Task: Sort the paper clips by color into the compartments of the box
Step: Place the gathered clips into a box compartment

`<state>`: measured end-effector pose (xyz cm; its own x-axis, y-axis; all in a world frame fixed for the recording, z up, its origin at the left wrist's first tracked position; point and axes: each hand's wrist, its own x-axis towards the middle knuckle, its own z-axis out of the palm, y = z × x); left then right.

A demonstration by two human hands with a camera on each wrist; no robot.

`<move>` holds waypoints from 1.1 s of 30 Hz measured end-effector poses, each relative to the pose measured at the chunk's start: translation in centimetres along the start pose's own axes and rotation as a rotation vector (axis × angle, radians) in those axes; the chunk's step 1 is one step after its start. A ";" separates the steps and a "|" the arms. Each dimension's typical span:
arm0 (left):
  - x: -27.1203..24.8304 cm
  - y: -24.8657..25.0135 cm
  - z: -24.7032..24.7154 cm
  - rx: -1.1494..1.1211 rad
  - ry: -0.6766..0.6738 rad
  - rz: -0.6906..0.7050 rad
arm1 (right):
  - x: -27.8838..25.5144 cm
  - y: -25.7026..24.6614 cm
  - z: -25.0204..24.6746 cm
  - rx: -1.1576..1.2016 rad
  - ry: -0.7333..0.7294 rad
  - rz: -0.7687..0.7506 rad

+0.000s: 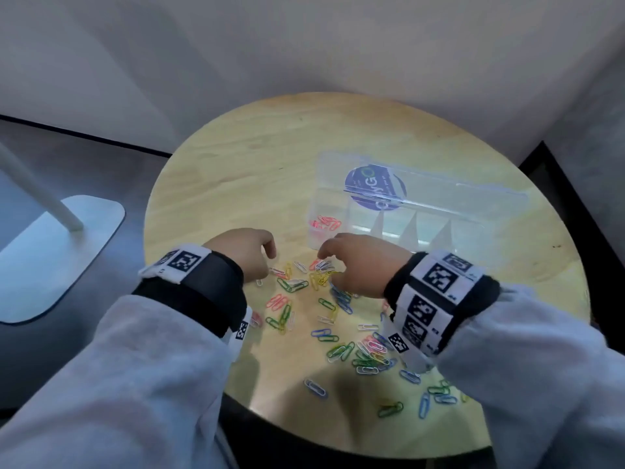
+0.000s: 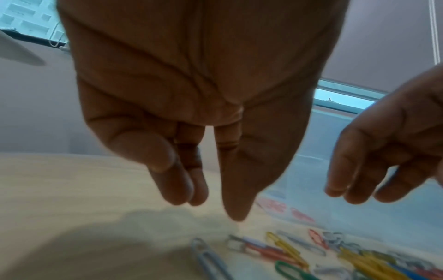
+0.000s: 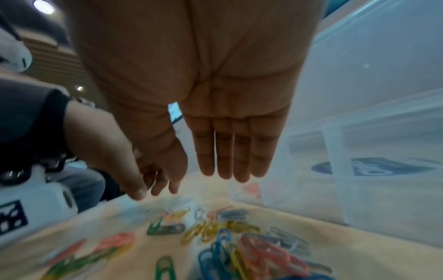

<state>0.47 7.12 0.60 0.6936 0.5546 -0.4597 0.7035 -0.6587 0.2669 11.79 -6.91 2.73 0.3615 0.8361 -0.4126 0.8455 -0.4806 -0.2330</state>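
Many colored paper clips [image 1: 318, 277] lie loose on the round wooden table [image 1: 236, 164], seen also in the left wrist view as paper clips [image 2: 287, 250] and in the right wrist view as paper clips [image 3: 215, 227]. The clear compartment box [image 1: 314, 211] stands behind them with its lid [image 1: 439, 194] swung open. Its leftmost compartment holds red clips [image 1: 325, 223]. My left hand [image 1: 267, 262] hovers just above the clips' left side, with fingers [image 2: 182, 180] hanging loose and holding nothing. My right hand [image 1: 324, 262] hovers over the pile near the box front, its fingers [image 3: 230, 151] straight and empty.
More clips [image 1: 368, 353] are scattered toward the table's near edge under my right wrist. A white stand base [image 1: 67, 238] sits on the floor at left. A dark frame [image 1: 571, 211] stands beyond the table's right edge.
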 end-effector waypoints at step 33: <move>-1.5 -1.1 -0.4 -0.302 -0.118 0.040 | 1.2 1.6 2.6 0.130 0.004 0.180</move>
<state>-1.28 7.24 1.33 0.7114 0.4565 -0.5344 0.7024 -0.4880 0.5182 12.51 -7.35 -0.45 0.5040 0.7343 -0.4548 0.7094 -0.6523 -0.2670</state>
